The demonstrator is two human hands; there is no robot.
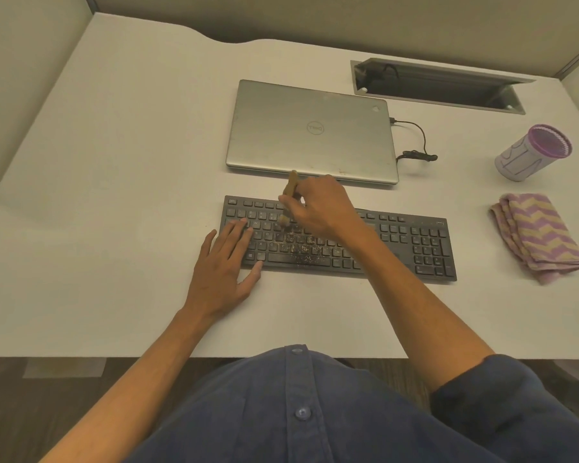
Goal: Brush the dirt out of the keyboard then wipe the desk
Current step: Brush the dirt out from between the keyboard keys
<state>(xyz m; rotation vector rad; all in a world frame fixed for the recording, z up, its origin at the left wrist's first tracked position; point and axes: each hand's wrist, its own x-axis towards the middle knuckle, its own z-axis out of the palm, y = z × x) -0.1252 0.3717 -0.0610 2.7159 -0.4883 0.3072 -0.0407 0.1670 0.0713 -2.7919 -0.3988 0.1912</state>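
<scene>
A black keyboard (415,242) lies across the middle of the white desk (114,162). Brown crumbs of dirt (301,250) are scattered over its middle keys and space bar. My right hand (321,208) grips a small wooden brush (291,190), held nearly upright, its bristles touching the upper letter rows left of centre. My left hand (229,262) lies flat with straight fingers on the keyboard's left end, thumb at its front edge. A folded purple and yellow zigzag cloth (537,235) rests on the desk to the right of the keyboard.
A closed silver laptop (311,132) sits just behind the keyboard, with a black cable (418,148) plugged in at its right side. A purple and white cup (533,152) stands at the far right. An open cable slot (438,86) is set into the desk's back right.
</scene>
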